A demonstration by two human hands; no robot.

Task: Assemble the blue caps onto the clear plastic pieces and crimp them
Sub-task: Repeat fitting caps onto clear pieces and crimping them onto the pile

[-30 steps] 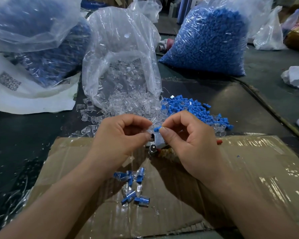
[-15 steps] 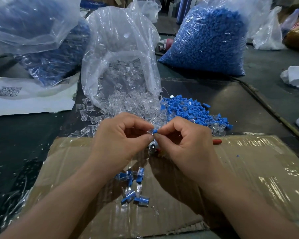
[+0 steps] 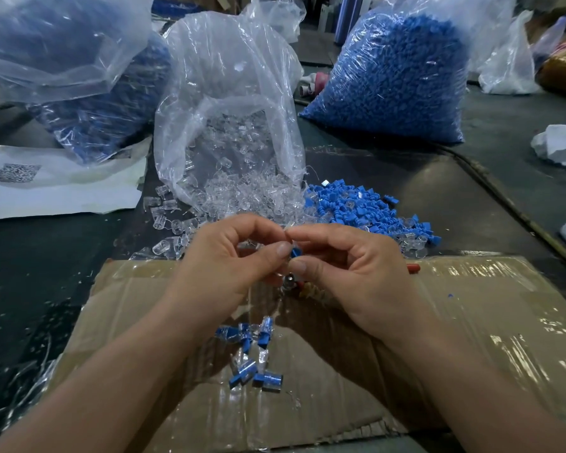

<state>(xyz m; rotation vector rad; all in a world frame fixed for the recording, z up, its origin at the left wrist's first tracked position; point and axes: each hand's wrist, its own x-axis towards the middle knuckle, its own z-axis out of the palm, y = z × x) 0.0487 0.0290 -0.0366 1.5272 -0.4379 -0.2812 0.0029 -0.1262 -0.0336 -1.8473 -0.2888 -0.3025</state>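
My left hand (image 3: 232,259) and my right hand (image 3: 347,269) meet fingertip to fingertip above the cardboard. Between the thumbs a small blue cap (image 3: 295,252) shows; both hands pinch the piece it sits on, and the clear part is mostly hidden by fingers. Loose clear plastic pieces (image 3: 242,197) spill from an open transparent bag (image 3: 229,93) just beyond the hands. A heap of loose blue caps (image 3: 356,207) lies to the right of them. Several assembled blue-and-clear pieces (image 3: 252,354) lie on the cardboard below my hands.
A taped cardboard sheet (image 3: 471,322) covers the near table. A crimping tool with a red handle (image 3: 413,267) lies mostly under my right hand. Big bags of blue parts stand at back right (image 3: 389,76) and back left (image 3: 105,103). A white sheet with a QR code (image 3: 56,188) lies left.
The hands have closed together and lowered slightly; the blue cap has gone from the right fingertips into the pinch between both thumbs. The view has tilted down a little.
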